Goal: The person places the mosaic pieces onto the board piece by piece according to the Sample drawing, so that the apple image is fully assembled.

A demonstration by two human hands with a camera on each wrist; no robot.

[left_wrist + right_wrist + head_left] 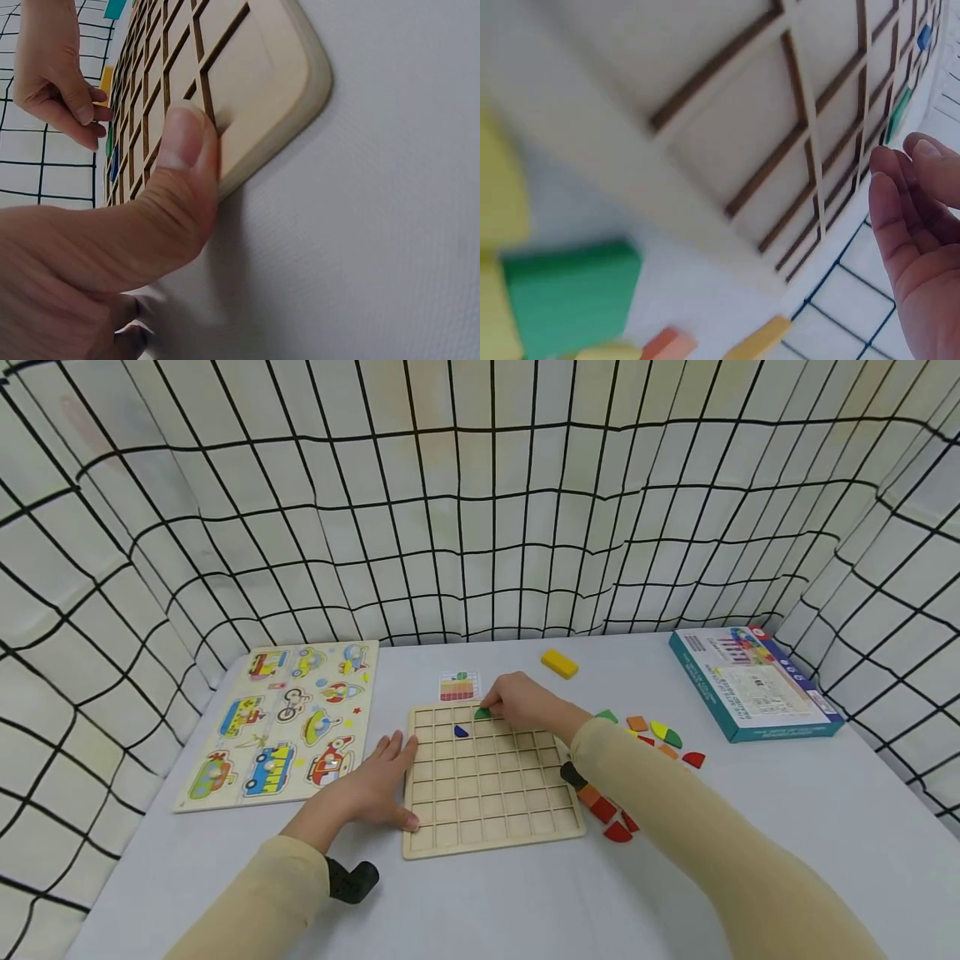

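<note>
A square wooden grid board (487, 793) lies on the white table. My left hand (375, 783) rests at its left side, fingers spread, with the thumb (184, 142) pressing on the near corner in the left wrist view. At the board's far edge my right hand (525, 700) pinches a small green piece (482, 713) with its fingertips, low over the top row; in the right wrist view the green piece (898, 116) shows just past the fingertips. A blue piece (461, 732) with a curved side lies on the grid to the left of it.
A small pattern card (459, 686) lies behind the board, a yellow block (559, 663) to its right. Loose coloured pieces (666, 734) lie to the right, partly behind my right sleeve. A vehicle puzzle (292, 718) is at left, a teal box (757, 685) at right. Black netting surrounds the table.
</note>
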